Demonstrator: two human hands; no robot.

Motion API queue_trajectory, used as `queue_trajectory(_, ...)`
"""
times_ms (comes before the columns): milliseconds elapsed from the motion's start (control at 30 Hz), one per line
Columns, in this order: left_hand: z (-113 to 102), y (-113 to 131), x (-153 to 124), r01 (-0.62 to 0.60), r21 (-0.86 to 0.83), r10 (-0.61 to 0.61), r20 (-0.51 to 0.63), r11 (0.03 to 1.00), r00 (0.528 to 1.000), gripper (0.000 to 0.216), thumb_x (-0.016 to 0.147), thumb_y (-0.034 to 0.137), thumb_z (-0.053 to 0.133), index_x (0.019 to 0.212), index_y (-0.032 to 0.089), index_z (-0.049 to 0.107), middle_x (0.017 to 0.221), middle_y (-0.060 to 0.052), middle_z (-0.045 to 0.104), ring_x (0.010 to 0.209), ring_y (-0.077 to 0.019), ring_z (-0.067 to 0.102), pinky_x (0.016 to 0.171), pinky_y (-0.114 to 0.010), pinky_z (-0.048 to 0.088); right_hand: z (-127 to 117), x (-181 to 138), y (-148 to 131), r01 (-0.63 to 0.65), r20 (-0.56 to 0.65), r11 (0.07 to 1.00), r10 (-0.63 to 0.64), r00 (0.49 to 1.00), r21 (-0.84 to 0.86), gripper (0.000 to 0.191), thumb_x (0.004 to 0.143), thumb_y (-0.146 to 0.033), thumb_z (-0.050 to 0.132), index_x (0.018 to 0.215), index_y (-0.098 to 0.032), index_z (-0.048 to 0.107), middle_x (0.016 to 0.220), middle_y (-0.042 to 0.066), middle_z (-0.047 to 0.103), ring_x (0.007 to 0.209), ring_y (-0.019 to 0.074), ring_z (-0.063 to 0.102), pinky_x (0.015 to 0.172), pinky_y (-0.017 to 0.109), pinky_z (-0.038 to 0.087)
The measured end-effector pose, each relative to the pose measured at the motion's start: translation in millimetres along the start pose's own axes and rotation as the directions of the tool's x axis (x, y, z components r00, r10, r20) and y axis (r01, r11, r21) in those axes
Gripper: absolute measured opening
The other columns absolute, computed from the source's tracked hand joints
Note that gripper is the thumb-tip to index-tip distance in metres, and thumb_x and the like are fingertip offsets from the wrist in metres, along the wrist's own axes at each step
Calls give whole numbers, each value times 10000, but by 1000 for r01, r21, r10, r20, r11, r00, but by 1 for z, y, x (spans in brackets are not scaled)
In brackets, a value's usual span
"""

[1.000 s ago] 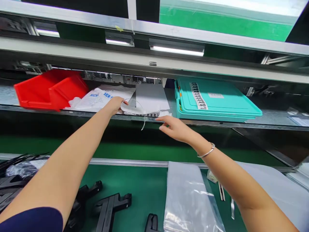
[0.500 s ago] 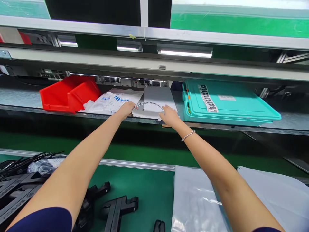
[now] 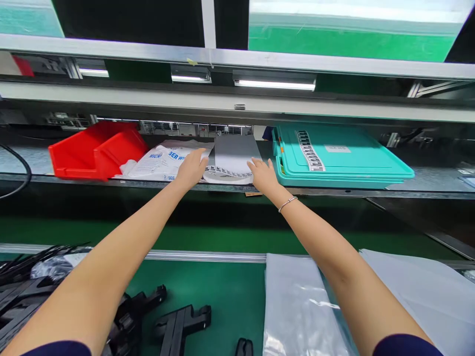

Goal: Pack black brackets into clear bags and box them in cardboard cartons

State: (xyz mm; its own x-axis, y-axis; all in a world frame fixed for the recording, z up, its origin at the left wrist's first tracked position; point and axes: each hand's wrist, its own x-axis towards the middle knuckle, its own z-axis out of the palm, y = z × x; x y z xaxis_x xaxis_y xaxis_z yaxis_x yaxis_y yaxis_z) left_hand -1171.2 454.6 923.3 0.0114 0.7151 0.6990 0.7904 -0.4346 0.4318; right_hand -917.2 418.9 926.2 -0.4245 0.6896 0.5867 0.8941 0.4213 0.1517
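Note:
Both my arms reach up to a shelf (image 3: 334, 190) above the green belt. My left hand (image 3: 192, 167) lies with fingers stretched out on the left end of a white strip of printed labels (image 3: 227, 173). My right hand (image 3: 262, 174) rests with fingers extended on the strip's right end. The strip lies flat on the shelf, in front of a grey sheet (image 3: 234, 151) and beside a white printed bag (image 3: 163, 160). A thin bracelet circles my right wrist.
A red bin (image 3: 94, 151) stands on the shelf at the left, a teal lidded case (image 3: 334, 155) at the right. Below on the green belt (image 3: 222, 287) lie black plastic parts (image 3: 178, 324) at the left and clear plastic bags (image 3: 297, 306) at the right.
The label strip, curled and lifted off the shelf edge a second ago, now lies flat on the shelf. My right hand moved up onto it and both hands flattened out.

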Motion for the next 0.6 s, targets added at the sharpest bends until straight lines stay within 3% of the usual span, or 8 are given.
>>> queue_trajectory(67, 4, 11, -13, -243, 236, 204, 179, 941, 962, 470, 908, 339, 377, 1326, 181, 523, 1463, -137, 485, 1375, -314, 385, 1139, -516, 248, -12, -18, 3, 30, -55, 999, -29, 998, 18, 590, 849, 14, 357, 1409, -125, 476, 1501, 119, 447, 1369, 267, 408, 1156, 494, 261)
queue_trajectory(133, 9, 18, -24, -381, 362, 266, 329, 850, 906, 475, 923, 339, 357, 1344, 190, 519, 1473, -130, 483, 1385, -327, 385, 1140, -581, 222, -34, -37, 18, 28, -171, 1000, -26, 985, 7, 532, 886, -30, 335, 1374, -144, 513, 1425, 110, 534, 1288, 260, 485, 1097, 436, 348)
queue_trajectory(233, 16, 26, -30, -450, 402, 363, 275, 797, 890, 501, 934, 341, 357, 1392, 177, 476, 1502, -135, 446, 1407, -338, 358, 1135, -604, 230, -74, -59, 65, -294, -269, 956, 282, 921, -4, 414, 932, -152, 368, 1300, -113, 554, 1300, 167, 605, 1159, 313, 555, 919, 412, 454)
queue_trajectory(333, 26, 53, -24, -518, 347, 477, 201, 782, 855, 479, 934, 327, 367, 1355, 151, 516, 1444, -146, 509, 1378, -320, 402, 1135, -546, 281, -100, -68, 117, -620, -63, 784, 620, 782, 26, 388, 936, -411, 459, 1099, -101, 626, 1066, 192, 668, 961, 326, 611, 745, 382, 464)
queue_trajectory(400, 36, 83, -17, -563, 289, 510, 242, 774, 825, 439, 925, 312, 386, 1285, 146, 575, 1385, -136, 562, 1335, -301, 452, 1125, -493, 325, -103, -69, 139, -691, 112, 723, 687, 718, -3, 451, 872, -560, 529, 935, -126, 633, 886, 146, 664, 810, 284, 613, 684, 358, 433)
queue_trajectory(467, 49, 117, -10, -580, 224, 513, 294, 783, 806, 417, 923, 309, 392, 1247, 148, 600, 1356, -121, 583, 1299, -284, 483, 1100, -452, 369, -99, -67, 149, -701, 166, 713, 695, 699, -34, 442, 816, -589, 595, 862, -150, 606, 798, 96, 628, 748, 246, 592, 678, 344, 408)
queue_trajectory(600, 76, 175, 2, -561, 147, 489, 347, 815, 801, 406, 937, 317, 375, 1252, 172, 585, 1341, -101, 585, 1256, -273, 505, 1025, -426, 437, -93, -62, 146, -730, 132, 683, 727, 673, -38, 445, 774, -596, 638, 877, -169, 573, 808, 72, 601, 772, 235, 581, 710, 346, 400)
